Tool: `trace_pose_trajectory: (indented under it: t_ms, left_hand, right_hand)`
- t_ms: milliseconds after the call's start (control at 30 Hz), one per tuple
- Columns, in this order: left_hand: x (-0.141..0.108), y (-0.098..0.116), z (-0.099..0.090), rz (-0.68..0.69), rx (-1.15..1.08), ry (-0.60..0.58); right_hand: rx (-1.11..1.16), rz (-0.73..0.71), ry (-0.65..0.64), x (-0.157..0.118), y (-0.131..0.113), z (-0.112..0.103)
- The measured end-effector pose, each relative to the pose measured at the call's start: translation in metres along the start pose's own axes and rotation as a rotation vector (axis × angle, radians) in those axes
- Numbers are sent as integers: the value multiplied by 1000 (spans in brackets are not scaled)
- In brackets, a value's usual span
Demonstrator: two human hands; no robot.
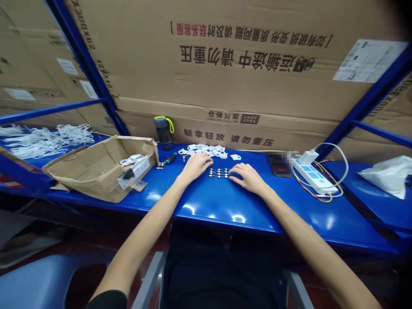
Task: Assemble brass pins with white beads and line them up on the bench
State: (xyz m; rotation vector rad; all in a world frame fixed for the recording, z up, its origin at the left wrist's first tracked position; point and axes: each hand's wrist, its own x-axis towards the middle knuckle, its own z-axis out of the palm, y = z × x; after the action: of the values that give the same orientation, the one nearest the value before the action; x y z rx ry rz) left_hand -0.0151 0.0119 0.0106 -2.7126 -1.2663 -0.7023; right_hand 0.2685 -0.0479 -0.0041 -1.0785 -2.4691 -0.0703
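Your left hand (195, 167) and right hand (247, 177) rest palm-down on the blue table (206, 204), on either side of three short rows of metal fittings (219, 173) near the middle of its far edge. Your fingers (207, 161) are slightly spread and pinch nothing. The right fingertips lie just beside the rows, though I can't tell whether they touch them.

White plastic clips (202, 149) lie in a loose heap beyond your left hand, close to the far edge. The fittings are the likeliest trouble: they are small and sit close together on a glossy surface, so a careless sweep of either hand could scatter the rows or mix them into the clips. A green-handled tool (170, 159) lies beside the corner of the cardboard box (99, 169), and a knock to the box could send it rolling. If the bottle (164, 133) tipped over, spilled water could spread along the table towards the power strip (313, 176).

The carton (225, 137) behind the table reads 轻拿轻放 and 请勿重压, asking for gentle handling and no heavy loads. An upper carton (244, 58) shows 运输途中 请勿重压 upside down. No brand is legible on the power strip.
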Motion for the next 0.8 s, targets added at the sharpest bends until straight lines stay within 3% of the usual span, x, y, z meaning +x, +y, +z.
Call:
trace_pose_trajectory:
  t_ms: [267,800]
  left_hand:
    - [-1,27,16,313,-171,-97]
    - [-1,38,20,311,-129,-140]
  right_hand:
    - [-42,-42,5,3,-2,20]
    - [81,-6,8,5,-3,18]
